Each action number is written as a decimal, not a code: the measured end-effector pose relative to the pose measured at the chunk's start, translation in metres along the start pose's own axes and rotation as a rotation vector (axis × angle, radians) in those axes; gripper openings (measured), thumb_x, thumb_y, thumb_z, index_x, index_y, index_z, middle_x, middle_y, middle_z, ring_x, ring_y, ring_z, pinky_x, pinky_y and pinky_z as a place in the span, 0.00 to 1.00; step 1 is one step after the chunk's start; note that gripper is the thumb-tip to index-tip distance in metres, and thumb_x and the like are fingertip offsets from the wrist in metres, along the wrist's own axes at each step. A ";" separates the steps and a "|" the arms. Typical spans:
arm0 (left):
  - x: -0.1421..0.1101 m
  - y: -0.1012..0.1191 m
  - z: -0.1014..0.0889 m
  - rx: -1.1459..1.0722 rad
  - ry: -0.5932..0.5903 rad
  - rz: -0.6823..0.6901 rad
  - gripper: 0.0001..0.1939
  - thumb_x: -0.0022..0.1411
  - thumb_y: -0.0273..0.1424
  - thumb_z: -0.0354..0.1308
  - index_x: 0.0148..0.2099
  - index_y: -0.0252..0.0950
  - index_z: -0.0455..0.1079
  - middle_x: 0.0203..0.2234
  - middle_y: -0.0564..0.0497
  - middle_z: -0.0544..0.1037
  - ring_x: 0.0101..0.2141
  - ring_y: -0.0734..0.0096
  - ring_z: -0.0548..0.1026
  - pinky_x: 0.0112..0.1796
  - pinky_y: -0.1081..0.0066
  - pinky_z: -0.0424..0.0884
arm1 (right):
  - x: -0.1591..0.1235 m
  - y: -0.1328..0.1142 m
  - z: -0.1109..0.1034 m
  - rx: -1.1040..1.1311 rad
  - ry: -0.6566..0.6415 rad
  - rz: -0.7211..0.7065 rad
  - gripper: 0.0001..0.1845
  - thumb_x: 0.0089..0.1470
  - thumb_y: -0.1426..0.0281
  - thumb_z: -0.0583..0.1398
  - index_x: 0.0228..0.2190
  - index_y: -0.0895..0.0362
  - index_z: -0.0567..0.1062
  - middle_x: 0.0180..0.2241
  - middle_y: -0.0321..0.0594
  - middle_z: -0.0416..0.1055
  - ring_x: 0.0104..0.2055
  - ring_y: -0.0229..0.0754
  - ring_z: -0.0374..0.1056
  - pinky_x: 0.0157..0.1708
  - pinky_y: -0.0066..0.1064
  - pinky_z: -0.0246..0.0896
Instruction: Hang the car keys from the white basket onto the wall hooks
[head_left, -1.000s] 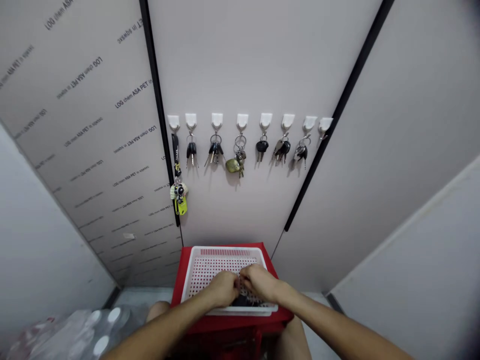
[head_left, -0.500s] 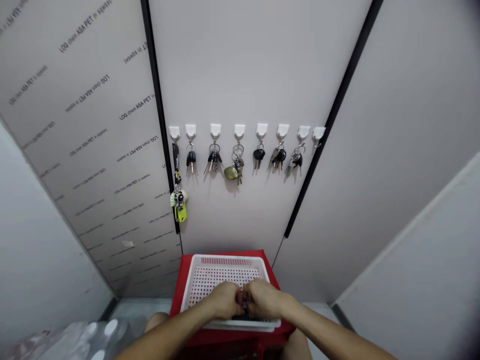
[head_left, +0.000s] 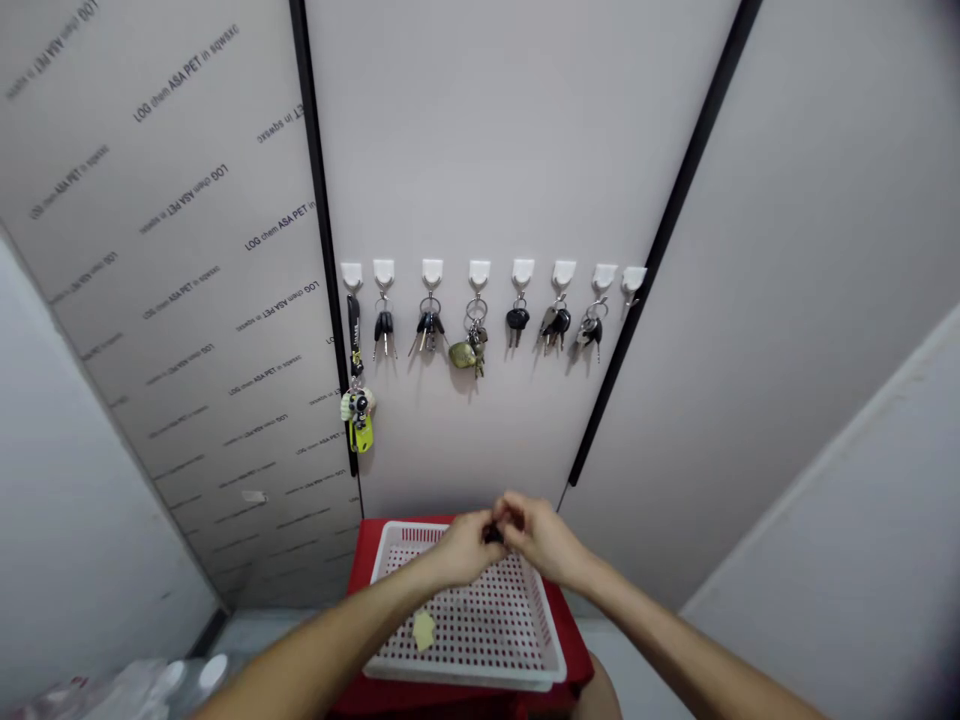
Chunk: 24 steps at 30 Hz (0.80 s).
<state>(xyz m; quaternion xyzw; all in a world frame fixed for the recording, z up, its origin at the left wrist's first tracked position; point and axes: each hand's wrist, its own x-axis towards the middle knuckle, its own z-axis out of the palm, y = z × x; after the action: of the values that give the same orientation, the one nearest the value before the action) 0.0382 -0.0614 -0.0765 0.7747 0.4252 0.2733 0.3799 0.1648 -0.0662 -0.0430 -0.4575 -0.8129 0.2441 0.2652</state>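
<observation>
My left hand and my right hand meet above the far side of a white perforated plastic basket. Between their closed fingertips is a small dark thing, mostly covered, so I cannot make out its kind. Both hands pinch at it. In the basket's near left part lies a pale yellow flat piece with an uneven outline. On the wall beyond hang several key bunches, among them one with an olive-green fob and a black strap with a figurine and a yellow-green tag.
White hooks run in a row across the pale wall panel, between two black strips. The basket stands on a red surface. Clear plastic bottles stand at the lower left. Side walls close in left and right.
Both hands have risen from the near side of the basket toward the wall, with the dark thing between them. The pale yellow piece in the basket has come into view.
</observation>
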 end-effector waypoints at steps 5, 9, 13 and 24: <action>0.045 0.051 -0.024 -0.048 0.115 0.118 0.17 0.44 0.30 0.49 0.39 0.32 0.60 0.28 0.51 0.69 0.28 0.74 0.65 0.31 0.74 0.61 | 0.024 -0.015 -0.068 -0.046 0.326 -0.059 0.04 0.39 0.73 0.49 0.22 0.58 0.63 0.19 0.34 0.63 0.22 0.33 0.58 0.25 0.25 0.54; 0.075 0.095 -0.036 -0.011 0.224 0.201 0.19 0.45 0.30 0.48 0.43 0.35 0.57 0.30 0.51 0.69 0.30 0.74 0.66 0.33 0.72 0.62 | 0.040 -0.018 -0.119 0.004 0.640 -0.077 0.04 0.38 0.71 0.52 0.22 0.58 0.64 0.21 0.35 0.64 0.23 0.33 0.59 0.26 0.27 0.55; 0.094 0.140 -0.044 0.120 0.276 0.266 0.22 0.46 0.28 0.46 0.47 0.37 0.52 0.32 0.51 0.69 0.31 0.73 0.67 0.34 0.71 0.62 | 0.054 -0.016 -0.157 0.148 0.867 -0.081 0.04 0.34 0.72 0.54 0.20 0.59 0.64 0.18 0.33 0.62 0.21 0.32 0.58 0.23 0.26 0.55; 0.124 0.190 -0.056 0.328 0.373 0.297 0.23 0.46 0.26 0.45 0.48 0.35 0.51 0.37 0.47 0.67 0.37 0.68 0.65 0.38 0.69 0.60 | 0.089 -0.011 -0.210 0.200 1.082 -0.077 0.06 0.31 0.72 0.55 0.19 0.60 0.65 0.17 0.32 0.62 0.18 0.31 0.57 0.20 0.25 0.53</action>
<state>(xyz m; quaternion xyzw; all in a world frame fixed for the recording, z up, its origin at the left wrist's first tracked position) 0.1428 -0.0004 0.1229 0.8160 0.4081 0.3911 0.1205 0.2562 0.0391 0.1378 -0.4602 -0.5497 0.0401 0.6960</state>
